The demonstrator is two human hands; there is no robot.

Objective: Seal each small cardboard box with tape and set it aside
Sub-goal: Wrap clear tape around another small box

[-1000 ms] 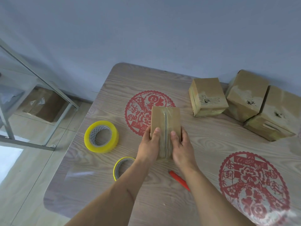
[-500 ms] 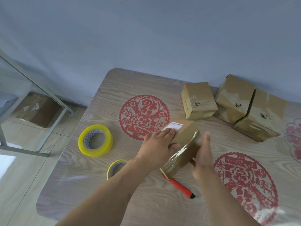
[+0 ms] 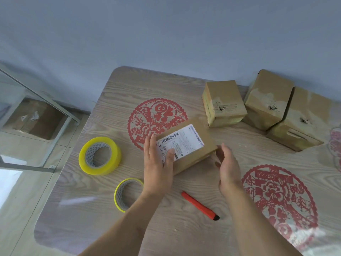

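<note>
A small cardboard box with a white shipping label facing up lies flat near the middle of the table. My left hand rests on its near-left corner, thumb on the label and fingers straight. My right hand hovers beside the box's right end with relaxed fingers, touching it lightly or just apart. A thick yellow tape roll and a thinner yellow tape roll lie to the left. Three taped boxes stand at the back right: the first taped box, the second taped box, the third taped box.
A red utility knife lies on the wooden table near my forearms. Red paper-cut decorations lie under the clear cover. A metal frame and a cardboard box on the floor stand to the left. The wall runs behind.
The box was turned over from its taped seam to its label side and laid flat on the table. My right hand has let go and drawn slightly away to the right.
</note>
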